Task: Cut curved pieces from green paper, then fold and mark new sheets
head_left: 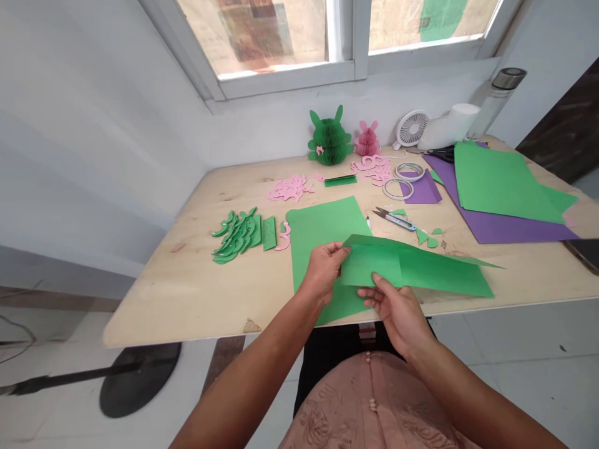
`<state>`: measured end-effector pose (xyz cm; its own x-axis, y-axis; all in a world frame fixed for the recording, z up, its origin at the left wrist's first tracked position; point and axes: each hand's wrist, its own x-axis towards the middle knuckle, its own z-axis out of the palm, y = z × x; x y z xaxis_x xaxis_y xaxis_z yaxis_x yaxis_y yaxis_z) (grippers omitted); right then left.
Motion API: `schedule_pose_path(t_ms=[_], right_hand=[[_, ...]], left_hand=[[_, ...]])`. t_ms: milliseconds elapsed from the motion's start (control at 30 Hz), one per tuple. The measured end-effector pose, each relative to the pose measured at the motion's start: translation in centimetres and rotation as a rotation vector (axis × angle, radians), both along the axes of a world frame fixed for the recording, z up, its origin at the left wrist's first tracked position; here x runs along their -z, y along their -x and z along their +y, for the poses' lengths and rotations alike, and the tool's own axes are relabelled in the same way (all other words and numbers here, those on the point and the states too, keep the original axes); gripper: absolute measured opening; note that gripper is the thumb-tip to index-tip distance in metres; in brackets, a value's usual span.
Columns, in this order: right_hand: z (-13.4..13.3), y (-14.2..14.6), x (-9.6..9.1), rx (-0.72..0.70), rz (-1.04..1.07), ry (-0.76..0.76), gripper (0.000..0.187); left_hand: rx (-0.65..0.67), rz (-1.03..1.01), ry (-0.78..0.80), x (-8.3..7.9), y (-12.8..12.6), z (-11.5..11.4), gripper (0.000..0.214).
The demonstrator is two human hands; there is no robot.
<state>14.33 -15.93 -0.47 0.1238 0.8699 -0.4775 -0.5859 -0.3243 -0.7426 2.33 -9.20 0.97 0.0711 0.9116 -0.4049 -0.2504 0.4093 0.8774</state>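
A long sheet of green paper [435, 269], folded lengthwise, is held up above the table's front edge. My left hand [324, 269] pinches its left end near the fold. My right hand [393, 305] grips its lower edge, thumb on the front face and fingers behind. A smaller green rectangle [372, 265] shows against the left part of the folded sheet; I cannot tell whether it is a separate piece. Beneath both hands, a flat green sheet [322, 224] lies on the table. Blue-handled thread snips [395, 218] lie just beyond the held paper.
Green cut-outs [238, 236] and pink cut-outs [290, 187] lie leftward. Tape rolls [397, 189] sit near stacked green sheets [508, 181] and purple paper [515, 231]. Along the wall stand a green honeycomb paper figure [330, 138], a pink one [367, 140] and a small fan [412, 129].
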Motion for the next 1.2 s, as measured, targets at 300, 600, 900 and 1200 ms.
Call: schedule_pose_path(t_ms=[300, 600, 900, 1200], right_hand=[[0.1, -0.5, -0.3, -0.016, -0.113, 0.032, 0.033], [0.0, -0.7, -0.3, -0.024, -0.127, 0.017, 0.030], [-0.6, -0.3, 0.6, -0.055, -0.363, 0.016, 0.037], [-1.4, -0.2, 0.6, -0.116, -0.447, -0.016, 0.041]], left_hand=[[-0.023, 0.003, 0.015, -0.8, -0.1, 0.1, 0.027], [-0.013, -0.066, 0.072, 0.4, 0.3, 0.5, 0.032], [-0.009, -0.069, 0.083, 0.7, 0.9, 0.2, 0.033], [0.010, -0.072, 0.073, 0.4, 0.0, 0.3, 0.035]])
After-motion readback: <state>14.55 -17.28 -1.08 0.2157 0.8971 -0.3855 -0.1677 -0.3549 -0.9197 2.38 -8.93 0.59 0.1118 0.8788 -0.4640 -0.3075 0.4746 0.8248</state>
